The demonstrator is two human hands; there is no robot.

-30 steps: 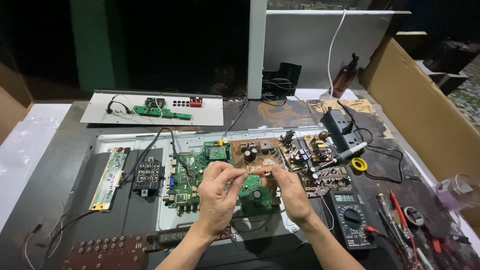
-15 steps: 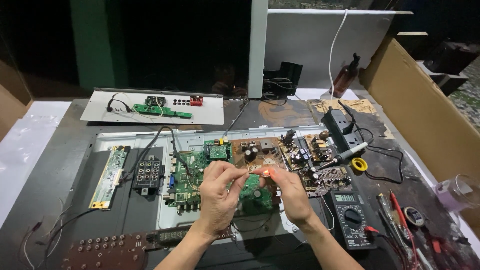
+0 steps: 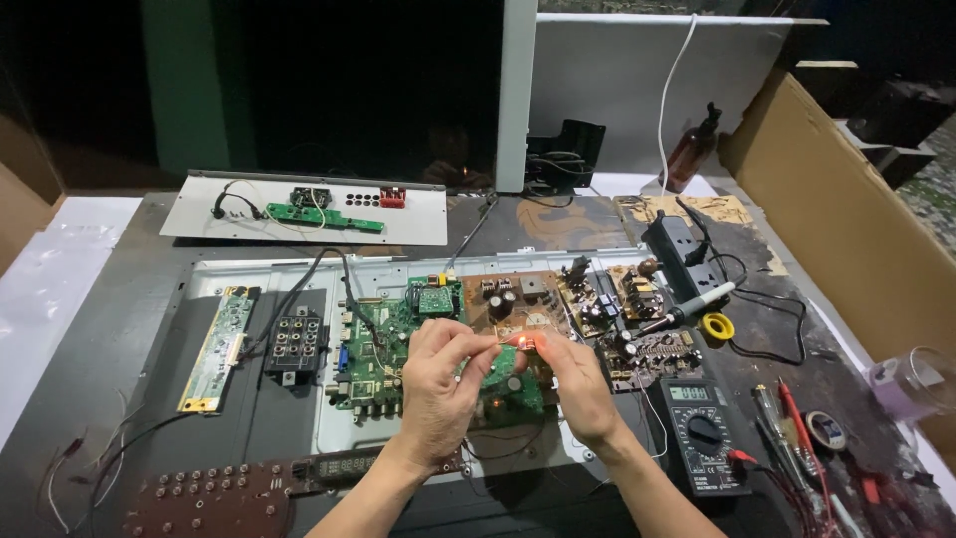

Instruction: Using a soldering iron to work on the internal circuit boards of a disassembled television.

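Above the green circuit board (image 3: pixel 383 344), glowing LED (image 3: pixel 526 343) between left hand (image 3: pixel 438 394) and right hand (image 3: pixel 578 384) fingertips.

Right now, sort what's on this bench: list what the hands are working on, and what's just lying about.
In hand:
left hand
right hand
small glowing red light pinched between them
green circuit board under the hands

Lying about:
multimeter
soldering iron
yellow solder reel
brown bottle
cardboard sheet

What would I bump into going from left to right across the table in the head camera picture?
Long thin circuit strip → black connector block → green circuit board → left hand → right hand → brown circuit board → multimeter → yellow solder roll → clear cup.
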